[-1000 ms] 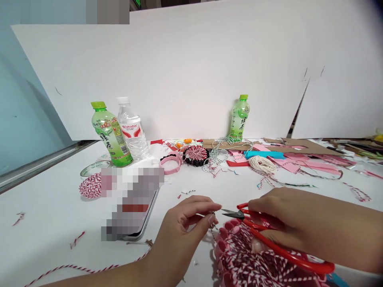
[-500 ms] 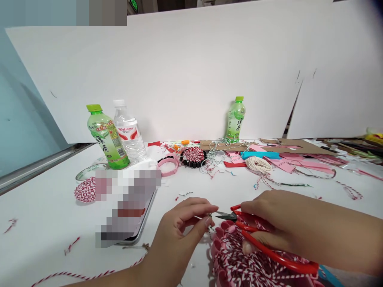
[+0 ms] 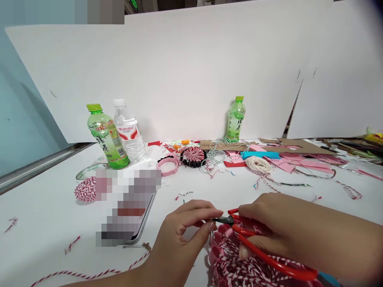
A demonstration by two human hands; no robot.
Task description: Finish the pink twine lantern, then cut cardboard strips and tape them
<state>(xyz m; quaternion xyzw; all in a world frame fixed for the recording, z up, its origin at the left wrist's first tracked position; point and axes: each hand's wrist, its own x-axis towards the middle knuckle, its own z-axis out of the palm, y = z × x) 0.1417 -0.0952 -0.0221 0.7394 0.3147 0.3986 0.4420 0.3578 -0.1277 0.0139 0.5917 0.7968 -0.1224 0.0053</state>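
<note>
One pair of red-looped scissors [image 3: 260,252]

the water bottle [image 3: 131,145] has "wahaha" in red on its label [image 3: 128,133], with smaller lettering beneath, too fine to read. the left green bottle [image 3: 108,137] bears the black characters 绿茶 down its front, a barcode [image 3: 121,152] beside them, and red characters higher up, too small to make out. the right green bottle [image 3: 236,121] carries 绿茶 too. the mark on the scissors' [image 3: 266,258] pivot is illegible.
</note>
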